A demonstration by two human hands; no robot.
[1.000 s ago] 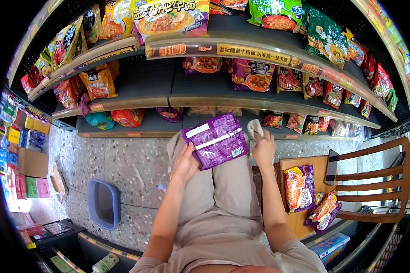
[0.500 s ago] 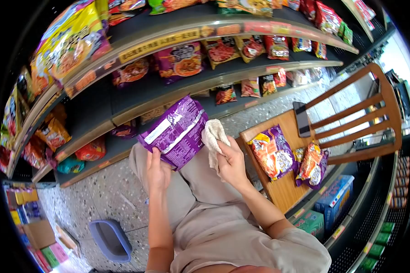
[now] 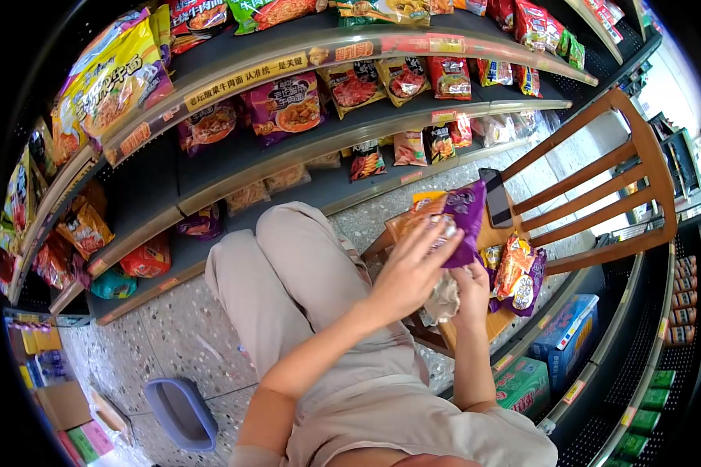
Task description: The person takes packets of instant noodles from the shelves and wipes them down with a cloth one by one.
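Note:
Over the wooden chair seat, a purple instant noodle packet (image 3: pixel 469 214) is tilted up between my hands. My left hand (image 3: pixel 405 272) reaches across to the right and grips it, fingers laid along its front and partly covering it. My right hand (image 3: pixel 473 296) is at the packet's lower edge, closed on a crumpled off-white cloth (image 3: pixel 444 300) that hangs below my left fingers. Beside my right hand, more noodle packets (image 3: pixel 518 272) in orange and purple lie on the chair (image 3: pixel 502 323). Whether another packet lies behind the held one, I cannot tell.
A phone (image 3: pixel 496 198) lies at the back of the seat. Shelves with noodle packets (image 3: pixel 288 105) curve in front. A blue-grey bin (image 3: pixel 181 414) stands on the floor at left. Blue (image 3: pixel 566 331) and green boxes (image 3: pixel 524 387) sit on the right-hand shelf.
Both hands have moved right, from above my lap to the chair. The packet held over my knees is gone from there; a purple packet is now between my hands at the chair.

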